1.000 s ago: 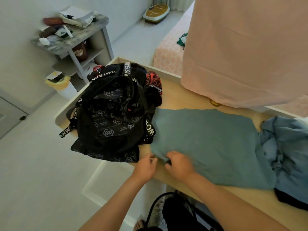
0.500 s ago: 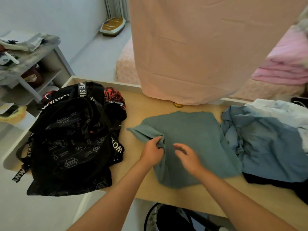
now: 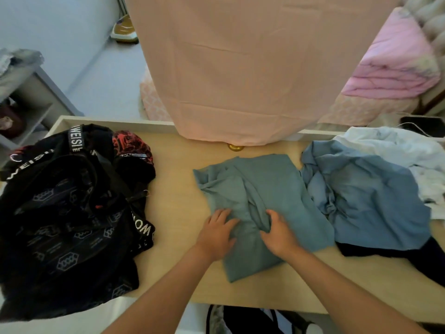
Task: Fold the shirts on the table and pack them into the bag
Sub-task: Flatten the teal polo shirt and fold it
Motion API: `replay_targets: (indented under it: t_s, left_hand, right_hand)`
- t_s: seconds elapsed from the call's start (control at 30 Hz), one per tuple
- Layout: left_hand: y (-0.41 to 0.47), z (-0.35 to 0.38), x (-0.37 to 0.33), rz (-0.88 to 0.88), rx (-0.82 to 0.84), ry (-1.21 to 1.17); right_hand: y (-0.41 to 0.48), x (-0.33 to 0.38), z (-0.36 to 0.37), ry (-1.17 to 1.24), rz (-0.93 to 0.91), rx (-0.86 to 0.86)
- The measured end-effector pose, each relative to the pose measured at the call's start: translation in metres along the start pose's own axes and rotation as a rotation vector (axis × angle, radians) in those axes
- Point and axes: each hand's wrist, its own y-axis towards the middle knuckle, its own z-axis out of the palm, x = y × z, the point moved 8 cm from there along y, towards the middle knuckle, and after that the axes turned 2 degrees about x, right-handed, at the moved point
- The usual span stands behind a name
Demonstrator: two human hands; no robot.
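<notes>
Head view: wooden table (image 3: 178, 203) seen from above, both forearms reaching in.
Teal shirt (image 3: 272, 184): partly folded, mid-table, apart from the bag.
Left hand (image 3: 216, 235): flat on the shirt's left part, fingers straight, pressing.
Right hand (image 3: 280, 236): fingers curled, pinching a raised fold of the teal shirt.
Black bag (image 3: 72, 213): slumped at the table's left end.
Blue shirt (image 3: 370, 198): crumpled, touching the teal shirt's right edge; white garment (image 3: 409, 150) behind it.

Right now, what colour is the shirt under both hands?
The shirt is plain dusty teal, seen best in the head view.
</notes>
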Motion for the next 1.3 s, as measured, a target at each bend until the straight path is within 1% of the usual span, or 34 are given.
replay_targets:
  t_s: [0.07,0.17,0.23,0.3,0.33,0.37,0.43,0.47,0.5,0.53,0.57,0.6,0.67,0.7,0.77,0.83,0.9,0.97,1.0,1.07,1.1,1.13,1.17,1.2,1.23,1.3]
  left_hand:
    - [-0.003,0.006,0.003,0.001,0.05,0.103]
    - [-0.003,-0.001,0.006,-0.021,0.034,0.154]
    - [-0.005,-0.001,0.006,-0.012,0.075,0.108]
    - [-0.008,-0.005,0.007,0.004,0.112,-0.049]
    - [-0.008,-0.012,0.012,-0.004,0.068,-0.14]
    - [-0.007,-0.026,0.021,-0.026,-0.051,-0.202]
    - [-0.008,-0.056,0.052,-0.143,-0.334,-0.174]
    - [-0.011,-0.066,0.07,-0.247,-0.416,-0.139]
    - [-0.013,-0.07,0.086,-0.349,-0.427,-0.115]
    - [-0.013,-0.068,0.1,-0.419,-0.391,-0.095]
    - [-0.011,-0.065,0.109,-0.444,-0.345,-0.077]
    - [-0.008,-0.063,0.115,-0.43,-0.332,-0.072]
    - [-0.003,-0.066,0.121,-0.357,-0.39,-0.089]
    - [0.001,-0.07,0.122,-0.323,-0.421,-0.095]
    - [0.01,-0.078,0.122,-0.304,-0.409,-0.067]
    - [0.021,-0.08,0.122,-0.316,-0.306,0.004]
    - [0.029,-0.075,0.124,-0.313,-0.146,0.102]
    - [0.031,-0.069,0.124,-0.316,-0.035,0.188]
    - [0.031,-0.071,0.12,-0.316,-0.055,0.247]
    - [0.028,-0.081,0.095,-0.275,-0.213,0.324]
    - [0.026,-0.081,0.078,-0.196,-0.304,0.294]
    - [0.025,-0.077,0.062,-0.074,-0.373,0.26]
    - [0.023,-0.069,0.05,0.034,-0.387,0.26]
    - [0.023,-0.059,0.045,0.09,-0.36,0.267]
    - [0.023,-0.05,0.05,0.059,-0.341,0.252]
    - [0.017,-0.043,0.077,-0.158,-0.346,0.079]
  right_hand:
    - [0.002,0.005,0.006,-0.082,-0.024,0.004]
    - [0.008,0.011,0.012,-0.171,-0.045,0.046]
    - [0.01,0.018,0.011,-0.24,-0.042,0.037]
    - [0.009,0.032,0.003,-0.372,-0.108,-0.085]
    - [0.008,0.042,-0.001,-0.43,-0.17,-0.163]
    - [0.006,0.052,-0.003,-0.467,-0.23,-0.232]
    - [0.005,0.065,-0.001,-0.516,-0.281,-0.307]
    - [0.007,0.066,0.003,-0.542,-0.259,-0.284]
    - [0.01,0.063,0.009,-0.554,-0.218,-0.23]
    - [0.014,0.058,0.015,-0.547,-0.176,-0.17]
    - [0.016,0.054,0.019,-0.52,-0.157,-0.132]
    - [0.019,0.051,0.022,-0.468,-0.163,-0.116]
    - [0.021,0.05,0.019,-0.358,-0.196,-0.134]
    - [0.022,0.049,0.016,-0.33,-0.197,-0.152]
    - [0.025,0.046,0.01,-0.332,-0.185,-0.175]
    - [0.029,0.043,0.012,-0.402,-0.17,-0.128]
    - [0.032,0.041,0.018,-0.439,-0.174,-0.07]
    - [0.033,0.042,0.017,-0.417,-0.193,-0.076]
    - [0.032,0.044,0.014,-0.397,-0.217,-0.12]
    - [0.028,0.045,0.007,-0.419,-0.265,-0.213]
    - [0.026,0.044,0.004,-0.434,-0.266,-0.246]
    - [0.024,0.041,0.002,-0.43,-0.248,-0.262]
    - [0.023,0.037,0.0,-0.42,-0.225,-0.276]
    - [0.021,0.034,-0.003,-0.421,-0.208,-0.299]
    - [0.017,0.032,-0.006,-0.432,-0.196,-0.333]
    - [0.006,0.029,-0.009,-0.475,-0.194,-0.385]
